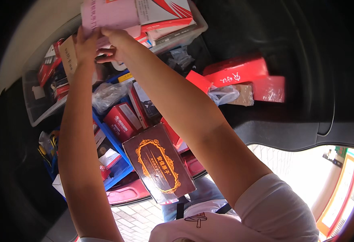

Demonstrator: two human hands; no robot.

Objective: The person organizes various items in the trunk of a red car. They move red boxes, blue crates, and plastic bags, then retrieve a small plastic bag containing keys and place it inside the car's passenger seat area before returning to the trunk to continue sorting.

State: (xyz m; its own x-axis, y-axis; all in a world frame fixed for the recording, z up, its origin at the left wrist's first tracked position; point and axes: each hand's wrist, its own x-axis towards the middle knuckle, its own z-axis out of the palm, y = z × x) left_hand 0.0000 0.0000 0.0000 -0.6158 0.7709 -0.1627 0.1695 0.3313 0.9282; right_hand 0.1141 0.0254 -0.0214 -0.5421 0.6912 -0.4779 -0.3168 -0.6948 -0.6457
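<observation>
At the top left, a pink box (114, 18) with dark printing lies over the far end of a clear plastic bin. My left hand (86, 47) grips its near left corner. My right hand (118, 43) holds the near edge just beside it, with its lower fingers curled beneath. Part of both grips is hidden by the hands themselves. Against the pink box rests a white and red box (161, 13). A tan cardboard box (69, 56) stands upright next to my left hand.
Below the clear bin (31, 107), a blue crate (122, 165) holds red boxes and plastic bags. A dark brown box (159, 163) with a gold frame lies nearest me. To the right are red boxes (237, 70) and a brown carton (243, 94) on the black vehicle lining.
</observation>
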